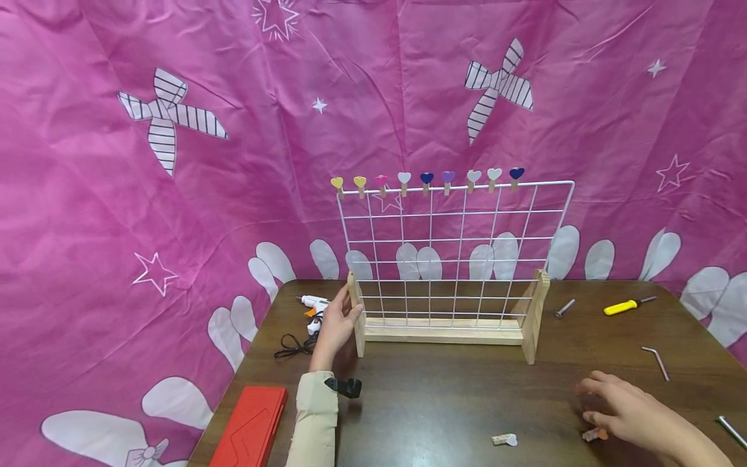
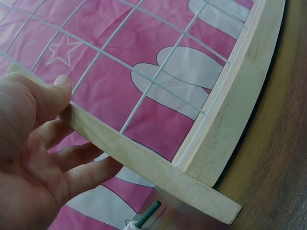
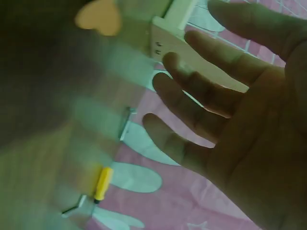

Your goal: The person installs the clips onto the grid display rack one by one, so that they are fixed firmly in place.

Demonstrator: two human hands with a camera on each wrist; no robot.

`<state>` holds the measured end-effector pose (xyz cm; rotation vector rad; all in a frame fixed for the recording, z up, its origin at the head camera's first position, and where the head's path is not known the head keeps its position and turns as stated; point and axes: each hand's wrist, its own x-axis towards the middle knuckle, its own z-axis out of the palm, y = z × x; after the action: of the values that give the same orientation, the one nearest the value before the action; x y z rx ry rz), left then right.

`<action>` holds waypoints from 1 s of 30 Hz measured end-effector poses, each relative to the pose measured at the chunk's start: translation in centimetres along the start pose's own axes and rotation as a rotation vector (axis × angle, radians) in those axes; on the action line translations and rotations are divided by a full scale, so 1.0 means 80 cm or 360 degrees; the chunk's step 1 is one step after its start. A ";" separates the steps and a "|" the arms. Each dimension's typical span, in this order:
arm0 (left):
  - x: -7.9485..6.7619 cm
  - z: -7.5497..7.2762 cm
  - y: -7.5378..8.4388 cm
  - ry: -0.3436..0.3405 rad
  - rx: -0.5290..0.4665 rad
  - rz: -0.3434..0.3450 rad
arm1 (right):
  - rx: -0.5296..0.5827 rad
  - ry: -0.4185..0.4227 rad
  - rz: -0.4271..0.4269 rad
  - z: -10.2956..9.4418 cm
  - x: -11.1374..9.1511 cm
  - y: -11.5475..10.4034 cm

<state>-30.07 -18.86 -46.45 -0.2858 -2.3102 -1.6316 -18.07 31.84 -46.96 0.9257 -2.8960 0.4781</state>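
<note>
A white wire grid rack (image 1: 446, 241) stands upright in a wooden stand (image 1: 443, 334). My left hand (image 1: 338, 327) grips the stand's left side post; in the left wrist view the thumb (image 2: 60, 91) lies on one side of the post (image 2: 144, 158) and the fingers on the other. My right hand (image 1: 627, 408) hovers at the front right, its fingers spread and holding nothing in the right wrist view. Just below it lies an orange heart clothespin (image 1: 595, 434), partly covered by the hand in the head view. A white heart clothespin (image 1: 504, 440) lies to its left.
Several heart clothespins, such as a purple one (image 1: 448, 177), line the grid's top wire. On the left are a glue gun (image 1: 315, 303) and a red case (image 1: 248, 428). A bolt (image 1: 565, 308), a yellow screwdriver (image 1: 621, 307) and a bent metal rod (image 1: 658, 363) lie on the right.
</note>
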 end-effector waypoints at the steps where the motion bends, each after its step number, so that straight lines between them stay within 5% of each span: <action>1: 0.000 0.000 0.000 0.0002 0.0000 -0.0003 | 0.0029 -0.0067 0.0019 0.002 -0.003 0.003; 7: 0.000 -0.001 0.000 0.0010 0.0011 0.0000 | 0.0090 -0.0188 0.0064 0.016 -0.010 0.015; 20: -0.002 -0.001 0.011 -0.0020 0.0013 0.0020 | 0.0171 0.0030 -0.0186 0.036 -0.018 0.032; 26: -0.013 -0.005 0.045 -0.0047 0.0055 0.0042 | 0.0253 -0.0183 -0.0011 0.027 -0.016 0.024; 30: -0.006 -0.004 0.022 -0.0045 0.0032 0.0007 | 0.0338 -0.0240 0.0041 0.020 -0.014 0.020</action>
<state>-29.00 -18.57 -44.98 -0.3110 -2.3433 -1.6115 -18.00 33.17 -49.12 0.9923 -3.0399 0.7622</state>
